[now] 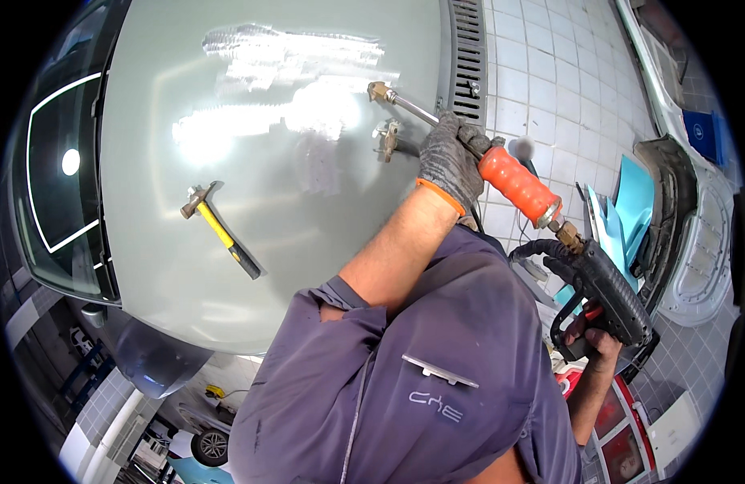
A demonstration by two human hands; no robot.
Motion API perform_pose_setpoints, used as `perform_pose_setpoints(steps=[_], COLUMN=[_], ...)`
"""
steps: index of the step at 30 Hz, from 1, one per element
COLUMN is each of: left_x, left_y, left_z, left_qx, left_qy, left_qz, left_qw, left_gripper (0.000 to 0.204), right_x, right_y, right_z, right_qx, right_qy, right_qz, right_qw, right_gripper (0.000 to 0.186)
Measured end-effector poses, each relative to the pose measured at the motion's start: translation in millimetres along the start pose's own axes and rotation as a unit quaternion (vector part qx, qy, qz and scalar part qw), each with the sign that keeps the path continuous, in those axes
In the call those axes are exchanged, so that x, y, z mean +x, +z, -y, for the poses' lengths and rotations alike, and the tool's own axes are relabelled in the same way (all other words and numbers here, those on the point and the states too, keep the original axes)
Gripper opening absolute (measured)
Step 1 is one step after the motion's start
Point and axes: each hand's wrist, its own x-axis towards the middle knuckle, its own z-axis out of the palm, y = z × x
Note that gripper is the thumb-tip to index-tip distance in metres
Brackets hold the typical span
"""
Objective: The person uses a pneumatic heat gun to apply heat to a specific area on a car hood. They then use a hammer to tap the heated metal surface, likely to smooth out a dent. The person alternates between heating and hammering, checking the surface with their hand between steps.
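My left hand, in a grey glove with an orange cuff, is closed around the metal rod of a slide-hammer dent puller. The puller has an orange ribbed sliding weight, a brass-coloured tip and a black pistol-grip body. My bare right hand wraps the black grip, near a red trigger. The tip hovers over or touches a grey-green car hood; which, I cannot tell. Shiny bare-metal patches mark the hood. Below the tip is a small metal-headed piece with a dark shaft, partly behind my glove.
A hammer with a yellow and black handle lies on the hood. The windshield is at the left, a slotted grille at the right edge. White floor tiles, turquoise sheets and a loose car panel lie beyond.
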Motion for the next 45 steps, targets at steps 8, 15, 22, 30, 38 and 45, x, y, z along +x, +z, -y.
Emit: perform_pose_setpoints(steps=[8,15,22,30,38,45], left_x=[-1.8,5.5,9.6,-2.9,-53.7,-68.9], left_y=[-0.7,-2.2,-11.6,-4.2,38.7,92.7], left_z=[-4.9,0.8,27.0,-7.3,32.5,100.8], left_qx=[-0.051,-0.050,0.127,-0.104,0.096,0.352], left_qy=[-0.009,-0.002,0.052,0.030,0.058,0.005], left_qz=[0.001,0.071,0.162,0.007,-0.051,0.226], left_qw=[0.999,0.996,0.977,0.994,0.992,0.908], left_gripper=[0.033,0.027,0.024,0.042,0.034,0.022], right_x=[1.4,0.4,2.8,-3.5,-32.8,-98.6], right_y=[9.5,18.0,14.7,21.8,-27.7,-55.2], right_z=[19.8,28.9,17.7,2.7,-53.9,-79.9], right_qx=[-0.003,-0.020,0.009,0.101,0.278,0.232], right_qy=[0.007,0.003,0.003,0.070,0.077,-0.074], right_qz=[-0.023,-0.047,-0.028,-0.050,-0.031,-0.065], right_qw=[1.000,0.999,1.000,0.991,0.957,0.968], right_gripper=[0.053,0.057,0.053,0.050,0.042,0.045])
